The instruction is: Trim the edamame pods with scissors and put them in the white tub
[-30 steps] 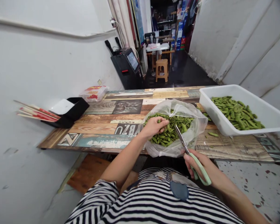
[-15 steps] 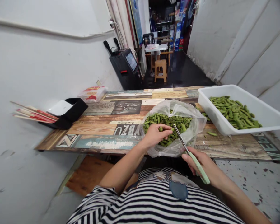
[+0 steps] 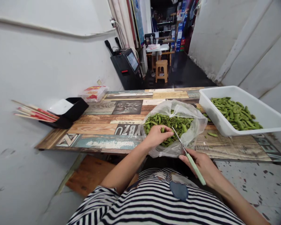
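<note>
A clear plastic bag (image 3: 199, 120) lies spread open on the table, with many green edamame pods (image 3: 181, 120) in it. Over the bag, my left hand (image 3: 155, 137) pinches an edamame pod (image 3: 163, 130), mostly covered by the fingers. My right hand (image 3: 204, 165) grips scissors with pale green handles (image 3: 194, 168) at the bag's near right edge. Their blades look closed, and the tip is right beside my left fingertips. Whether the tip touches the pod I cannot tell.
A white plastic tub (image 3: 275, 125) of pods stands on the right of the wood-patterned table (image 3: 96, 129). One loose pod (image 3: 212, 134) lies by the tub. At the left are a black holder (image 3: 78, 109) with chopsticks and a red-and-clear packet (image 3: 93, 94).
The scissors have shifted slightly left, their tip moving closer to my left fingertips, and they have turned to show a narrower side. My left hand stays almost in place.
</note>
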{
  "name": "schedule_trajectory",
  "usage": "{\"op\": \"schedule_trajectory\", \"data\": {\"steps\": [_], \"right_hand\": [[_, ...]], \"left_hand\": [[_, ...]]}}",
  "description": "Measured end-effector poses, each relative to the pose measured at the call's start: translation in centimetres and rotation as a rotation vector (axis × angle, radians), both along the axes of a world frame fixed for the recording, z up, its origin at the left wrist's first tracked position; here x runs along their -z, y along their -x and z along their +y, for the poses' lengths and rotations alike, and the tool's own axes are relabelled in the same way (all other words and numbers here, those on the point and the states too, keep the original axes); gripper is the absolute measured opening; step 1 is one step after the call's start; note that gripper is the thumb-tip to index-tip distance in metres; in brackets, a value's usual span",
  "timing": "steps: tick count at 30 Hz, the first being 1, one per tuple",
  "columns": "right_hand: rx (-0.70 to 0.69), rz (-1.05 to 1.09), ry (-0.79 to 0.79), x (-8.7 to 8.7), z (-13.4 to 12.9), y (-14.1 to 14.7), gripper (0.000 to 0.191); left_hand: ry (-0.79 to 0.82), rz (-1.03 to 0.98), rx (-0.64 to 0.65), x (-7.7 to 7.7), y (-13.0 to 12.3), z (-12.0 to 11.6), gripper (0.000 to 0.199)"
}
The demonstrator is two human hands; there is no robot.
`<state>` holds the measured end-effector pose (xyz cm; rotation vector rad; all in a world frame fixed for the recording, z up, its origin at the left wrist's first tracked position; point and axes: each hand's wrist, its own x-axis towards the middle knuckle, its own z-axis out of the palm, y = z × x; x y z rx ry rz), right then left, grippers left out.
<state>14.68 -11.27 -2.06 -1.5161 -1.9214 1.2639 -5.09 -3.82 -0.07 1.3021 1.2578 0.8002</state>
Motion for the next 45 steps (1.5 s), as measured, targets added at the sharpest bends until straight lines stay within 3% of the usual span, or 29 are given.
{"op": "schedule_trajectory", "data": {"steps": [4, 12, 18, 23, 27, 31, 34, 38, 41, 43, 45], "right_hand": [[0.034, 0.062, 0.086, 0.2, 0.0, -0.2, 0.03], [-0.043, 0.228, 0.158, -1.3, -0.4, 0.1, 0.049], [-0.048, 0.219, 0.152, -1.8, -0.3, 0.5, 0.046], [0.058, 0.275, 0.223, -0.3, -0.3, 0.5, 0.04], [0.14, 0.317, 0.265, 0.9, -0.3, 0.3, 0.037], [0.106, 0.388, 0.25, 0.6, -0.3, 0.3, 0.037], [0.084, 0.371, 0.261, -0.3, -0.4, 0.6, 0.042], [0.067, 0.313, 0.25, -1.1, -0.4, 0.8, 0.043], [0.05, 0.258, 0.214, -1.1, -0.4, 0.5, 0.042], [0.039, 0.239, 0.222, -1.0, -0.4, 0.2, 0.041], [0.039, 0.246, 0.253, -0.9, -0.4, 0.1, 0.038]], "left_hand": [[0.049, -0.06, 0.063, -0.2, -0.2, 0.1, 0.024], [0.065, -0.535, -0.178, 0.4, -0.3, 0.6, 0.029], [0.098, -0.579, -0.222, 0.6, -1.7, -0.8, 0.036], [0.116, -0.597, -0.201, 0.7, -2.2, -1.8, 0.035], [0.147, -0.611, -0.251, 0.4, -0.5, -1.1, 0.034], [0.12, -0.633, -0.313, 0.4, 2.3, 0.7, 0.028], [0.018, -0.446, -0.307, 1.1, 3.0, 1.8, 0.024], [-0.239, 0.013, -0.312, 1.3, 3.2, 2.0, 0.022], [-0.403, 0.333, -0.069, 0.2, 4.6, 1.0, 0.014], [-0.424, 0.556, 0.141, -0.3, 5.7, 0.3, 0.012], [-0.414, 0.737, 0.251, -0.3, 6.4, -0.1, 0.015]]}}
